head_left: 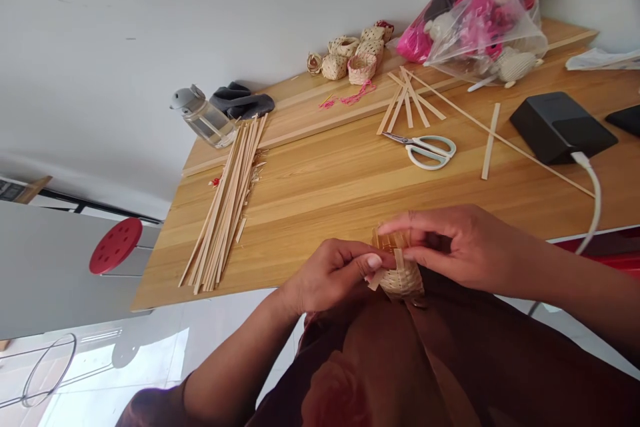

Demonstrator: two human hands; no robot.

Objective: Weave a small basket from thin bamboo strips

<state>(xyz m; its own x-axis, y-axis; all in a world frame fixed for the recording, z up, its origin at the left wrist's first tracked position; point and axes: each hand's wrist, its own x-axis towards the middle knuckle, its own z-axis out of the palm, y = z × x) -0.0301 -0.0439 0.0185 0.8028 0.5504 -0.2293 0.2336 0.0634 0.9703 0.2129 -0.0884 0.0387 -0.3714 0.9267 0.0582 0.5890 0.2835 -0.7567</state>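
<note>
A small woven basket (401, 282) of pale flat strips sits against my lap at the table's near edge, with strip ends standing up around its rim. My left hand (345, 272) is closed on the basket's left rim, thumb on top by a strip end that sticks out. From the right, my right hand (450, 243) pinches an upright strip at the rim between thumb and fingers, its index finger reaching over the far side. The inside of the basket is partly covered by my fingers.
Scissors (431, 151) lie beyond my hands, near short fanned strips (409, 103). A bundle of long strips (227, 207) lies left, beside a clear bottle (203, 117). Finished woven baskets (362, 69), a bag of pink items (480, 20) and a black box (563, 127) stand farther back.
</note>
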